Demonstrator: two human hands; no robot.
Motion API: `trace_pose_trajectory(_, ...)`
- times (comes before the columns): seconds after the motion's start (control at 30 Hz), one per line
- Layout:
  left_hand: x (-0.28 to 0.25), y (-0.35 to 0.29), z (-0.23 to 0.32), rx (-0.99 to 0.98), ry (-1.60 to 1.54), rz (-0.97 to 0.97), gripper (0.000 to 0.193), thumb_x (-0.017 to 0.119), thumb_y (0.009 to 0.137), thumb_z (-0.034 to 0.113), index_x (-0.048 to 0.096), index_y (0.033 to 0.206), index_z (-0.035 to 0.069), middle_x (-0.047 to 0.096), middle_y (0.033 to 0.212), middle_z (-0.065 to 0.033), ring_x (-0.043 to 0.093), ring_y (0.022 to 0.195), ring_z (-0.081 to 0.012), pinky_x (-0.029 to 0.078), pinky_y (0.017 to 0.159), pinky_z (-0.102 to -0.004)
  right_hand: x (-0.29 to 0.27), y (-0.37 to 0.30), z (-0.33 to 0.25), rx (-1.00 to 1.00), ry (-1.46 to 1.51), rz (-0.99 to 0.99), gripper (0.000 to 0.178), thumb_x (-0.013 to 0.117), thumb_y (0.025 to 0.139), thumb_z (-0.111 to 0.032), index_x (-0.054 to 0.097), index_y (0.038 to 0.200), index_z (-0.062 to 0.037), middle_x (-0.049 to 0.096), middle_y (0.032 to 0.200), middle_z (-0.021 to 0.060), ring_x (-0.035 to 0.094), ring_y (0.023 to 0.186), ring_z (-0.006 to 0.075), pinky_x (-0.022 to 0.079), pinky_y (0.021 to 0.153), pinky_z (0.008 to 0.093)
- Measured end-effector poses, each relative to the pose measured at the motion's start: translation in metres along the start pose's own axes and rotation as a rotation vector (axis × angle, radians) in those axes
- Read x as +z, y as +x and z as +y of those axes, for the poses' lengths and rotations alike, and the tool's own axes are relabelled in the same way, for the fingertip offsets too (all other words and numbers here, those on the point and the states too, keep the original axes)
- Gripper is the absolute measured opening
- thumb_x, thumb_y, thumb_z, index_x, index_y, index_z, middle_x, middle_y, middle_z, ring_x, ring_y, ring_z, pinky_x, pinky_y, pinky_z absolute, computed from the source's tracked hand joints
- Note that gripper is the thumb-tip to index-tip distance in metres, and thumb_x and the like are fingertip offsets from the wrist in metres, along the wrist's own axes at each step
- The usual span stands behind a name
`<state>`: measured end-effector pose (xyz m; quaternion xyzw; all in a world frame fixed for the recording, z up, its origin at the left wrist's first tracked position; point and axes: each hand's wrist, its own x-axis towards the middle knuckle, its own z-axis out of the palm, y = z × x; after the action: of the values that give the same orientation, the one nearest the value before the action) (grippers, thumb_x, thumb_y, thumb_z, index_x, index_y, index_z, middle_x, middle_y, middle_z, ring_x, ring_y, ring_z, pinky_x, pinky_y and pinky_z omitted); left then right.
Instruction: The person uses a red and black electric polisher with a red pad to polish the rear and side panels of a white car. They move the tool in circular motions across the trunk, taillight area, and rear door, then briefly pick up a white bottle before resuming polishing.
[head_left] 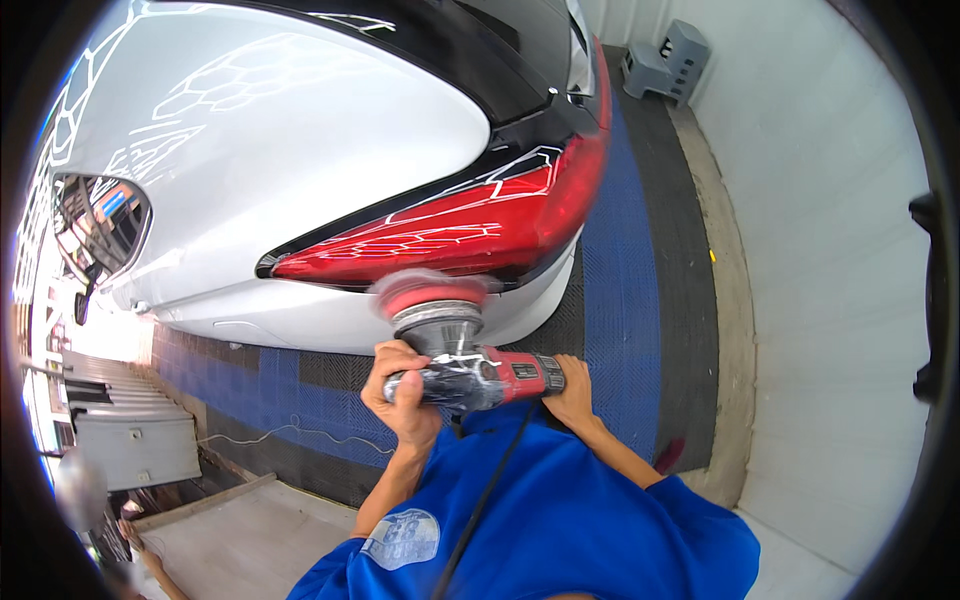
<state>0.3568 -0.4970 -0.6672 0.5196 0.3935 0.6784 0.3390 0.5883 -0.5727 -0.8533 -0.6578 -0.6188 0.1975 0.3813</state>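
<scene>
A red-and-black polisher (520,374) works its blurred pad (430,291) at the near edge of a taillight (430,235), left hand (404,392) gripping its left end, right hand (570,392) its right; steady, even pressure should suit best.

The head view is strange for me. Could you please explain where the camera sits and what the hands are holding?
One fisheye camera, worn on a person's head, looks down; its lens bends straight edges, and the blue shirt below is the wearer's. There is no robot, only bare hands. The left hand grips the front of a red-and-black polisher; the right hand holds its rear end. Its round pad, blurred, sits by a pale car's red tail light. A thin pale cable lies on the blue and dark floor.
</scene>
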Motion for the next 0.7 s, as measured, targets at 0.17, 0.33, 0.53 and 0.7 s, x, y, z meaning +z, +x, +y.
trace_pose_trajectory(0.17, 0.038, -0.013, 0.004, 0.035, 0.091, -0.058, 0.021, 0.074, 0.09, 0.019, 0.073, 0.09, -0.002, 0.067, 0.085, -0.0107, 0.058, 0.088, -0.0214, 0.046, 0.084, -0.0363, -0.01, -0.01, 0.02, 0.177, 0.119, -0.066, 0.034, 0.076, 0.072, -0.013, 0.066, 0.102, -0.0021, 0.066, 0.097, 0.0179, 0.061, 0.099, 0.0429, 0.047, 0.091, 0.0494)
trace_pose_trajectory(0.33, 0.063, -0.003, 0.005, 0.101, 0.107, -0.181, 0.014, 0.08, 0.085, 0.013, 0.076, 0.09, 0.0, 0.07, 0.085, -0.0099, 0.061, 0.084, -0.0241, 0.049, 0.081, -0.0382, -0.017, -0.01, 0.004, 0.381, 0.319, -0.032, 0.036, 0.079, 0.08, -0.015, 0.07, 0.113, -0.0013, 0.073, 0.108, 0.0181, 0.069, 0.105, 0.0389, 0.051, 0.093, 0.0468)
trace_pose_trajectory(0.53, 0.046, -0.001, 0.003, 0.048, 0.119, -0.181, 0.011, 0.081, 0.079, 0.008, 0.076, 0.088, 0.002, 0.07, 0.081, -0.008, 0.062, 0.081, -0.0245, 0.05, 0.078, -0.0372, 0.007, -0.018, -0.021, 0.37, 0.478, -0.075, 0.043, 0.081, 0.086, -0.019, 0.071, 0.124, -0.0013, 0.075, 0.113, 0.0161, 0.073, 0.109, 0.03, 0.054, 0.094, 0.0396)
trace_pose_trajectory(0.7, -0.02, 0.03, -0.003, 0.239, 0.161, -0.183, 0.012, 0.079, 0.077, 0.006, 0.075, 0.088, 0.002, 0.071, 0.082, -0.0092, 0.065, 0.08, -0.0269, 0.053, 0.078, -0.0386, 0.061, -0.022, -0.057, 0.338, 0.31, -0.079, 0.043, 0.083, 0.081, -0.021, 0.073, 0.12, -0.0042, 0.075, 0.116, 0.0181, 0.071, 0.108, 0.035, 0.048, 0.105, 0.0431)
